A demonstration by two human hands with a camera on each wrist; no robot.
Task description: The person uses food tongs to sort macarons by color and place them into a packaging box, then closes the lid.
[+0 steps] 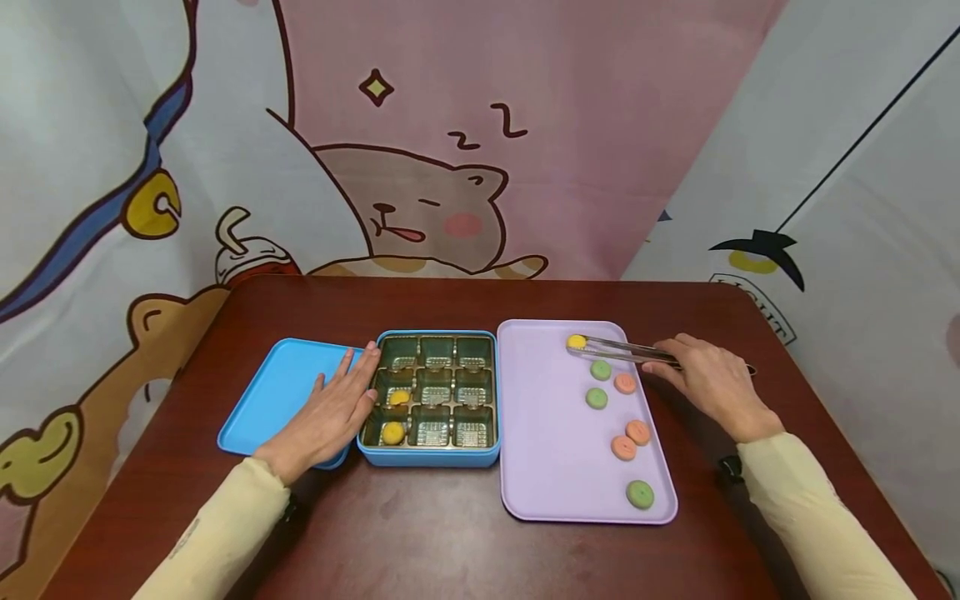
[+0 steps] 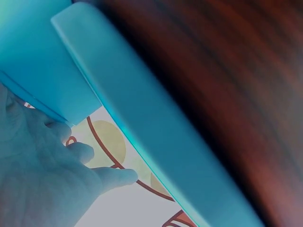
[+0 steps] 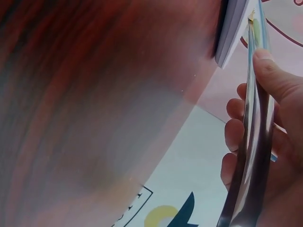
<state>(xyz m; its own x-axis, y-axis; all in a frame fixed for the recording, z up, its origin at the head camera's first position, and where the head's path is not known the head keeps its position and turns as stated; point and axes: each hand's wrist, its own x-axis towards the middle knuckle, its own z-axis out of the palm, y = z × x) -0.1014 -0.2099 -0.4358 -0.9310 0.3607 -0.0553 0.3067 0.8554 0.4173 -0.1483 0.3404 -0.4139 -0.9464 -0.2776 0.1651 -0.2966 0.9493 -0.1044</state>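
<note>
My right hand (image 1: 712, 379) grips metal tongs (image 1: 637, 352), thumb on one arm and fingers around the other in the right wrist view. Their tips are at a yellow macaron (image 1: 576, 342) near the top of the lilac tray (image 1: 540, 467). My left hand (image 1: 337, 408) rests with straight fingers along the left rim of a blue box (image 1: 427, 458). Inside is a gold insert (image 1: 435, 386) divided into compartments. One yellow macaron (image 1: 393, 432) lies in its front-left compartment, another (image 1: 399, 397) in the middle-left one.
Green macarons (image 1: 640, 494) and pink macarons (image 1: 623, 447) lie scattered on the tray's right half. A blue lid (image 1: 281, 392) lies left of the box, partly under my left forearm. Everything is on a dark brown table (image 1: 420, 533) against a cartoon-print cloth (image 1: 585, 150).
</note>
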